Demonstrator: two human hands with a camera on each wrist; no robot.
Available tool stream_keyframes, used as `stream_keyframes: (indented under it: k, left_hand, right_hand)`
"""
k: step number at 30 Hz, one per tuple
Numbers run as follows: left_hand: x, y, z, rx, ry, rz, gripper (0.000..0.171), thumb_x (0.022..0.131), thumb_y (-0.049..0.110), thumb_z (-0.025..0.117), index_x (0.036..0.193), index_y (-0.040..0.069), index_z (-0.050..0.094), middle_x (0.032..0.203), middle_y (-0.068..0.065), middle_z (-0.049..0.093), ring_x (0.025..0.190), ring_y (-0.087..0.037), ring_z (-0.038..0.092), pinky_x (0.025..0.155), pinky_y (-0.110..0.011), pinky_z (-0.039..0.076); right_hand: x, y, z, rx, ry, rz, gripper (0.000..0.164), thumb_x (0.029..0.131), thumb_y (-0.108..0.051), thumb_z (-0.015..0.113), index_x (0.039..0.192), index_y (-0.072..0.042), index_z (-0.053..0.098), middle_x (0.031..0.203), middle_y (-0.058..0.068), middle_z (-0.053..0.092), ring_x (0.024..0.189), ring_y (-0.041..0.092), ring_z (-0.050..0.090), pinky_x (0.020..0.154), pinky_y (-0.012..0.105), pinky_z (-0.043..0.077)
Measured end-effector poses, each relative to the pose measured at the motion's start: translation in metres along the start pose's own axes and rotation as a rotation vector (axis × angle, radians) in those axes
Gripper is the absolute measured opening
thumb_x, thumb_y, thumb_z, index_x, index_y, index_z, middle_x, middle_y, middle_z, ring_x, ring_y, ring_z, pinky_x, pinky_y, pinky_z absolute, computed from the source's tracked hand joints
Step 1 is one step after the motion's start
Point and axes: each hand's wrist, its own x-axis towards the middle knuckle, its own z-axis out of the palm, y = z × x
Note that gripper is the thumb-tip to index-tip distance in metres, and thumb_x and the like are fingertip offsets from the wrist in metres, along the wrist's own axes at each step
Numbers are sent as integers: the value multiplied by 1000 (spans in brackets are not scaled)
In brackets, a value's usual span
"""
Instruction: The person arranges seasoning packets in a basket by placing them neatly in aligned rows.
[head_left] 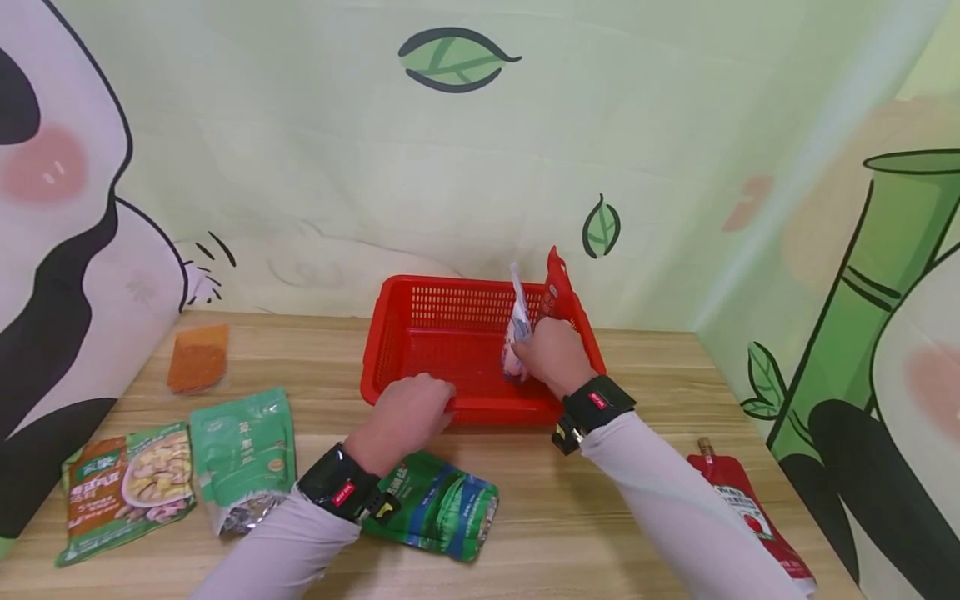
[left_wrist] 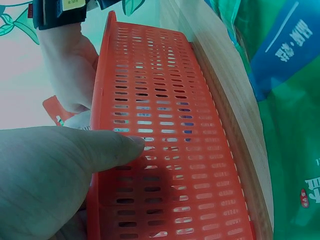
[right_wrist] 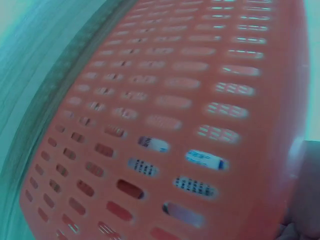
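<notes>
A red plastic basket (head_left: 468,414) with slotted walls stands at the back of the table. My left hand (head_left: 411,417) grips its front rim, the thumb (left_wrist: 112,150) lying along the outer wall in the left wrist view and the other fingers behind the rim. Reaching into the right part, my right hand (head_left: 557,357) holds a white and purple pouch (head_left: 516,333) that stands on edge. Just beyond that hand, a red pouch (head_left: 557,283) leans upright by the right wall. Through the slots in the right wrist view, printed packaging (right_wrist: 205,159) shows, while the fingers are mostly hidden.
A green and blue pouch (head_left: 442,508) lies in front of the basket, partly under my left wrist. Leftward lie a green pouch (head_left: 243,454), a brown and green food bag (head_left: 127,492) and a small orange packet (head_left: 198,358). A red spouted pouch (head_left: 750,508) is at right.
</notes>
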Motion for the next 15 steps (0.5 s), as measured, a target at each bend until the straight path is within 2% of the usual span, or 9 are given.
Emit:
stream_keyframes:
  k: [4,10,15]
  left_hand:
    - [-1,0,0,3,9,10,20,85,25,85,95,12,74,74,1,71,60,-12,59,74,-31,61]
    - [0,-1,0,16,25,28,19,85,24,84,94,11,74,74,-1,71,61,-13,59,71,-32,61]
    - [0,0,-1,35,29,33,18,85,24,85,93,12,74,74,0,71,62,-13,58,70,-31,59]
  right_hand:
    - [-5,6,-7,-18,-33,-13,32,94,-35,75,108,-6,69,78,7,71,65,23,65,60,25,50]
    - [-9,20,-14,-70,-63,-70,26,92,-37,76,98,-11,74,79,4,72,67,22,64,61,23,51]
    - [-15,32,-19,-54,-84,-188,29,91,-36,78,111,-15,76,97,1,76,80,21,66,73,28,59]
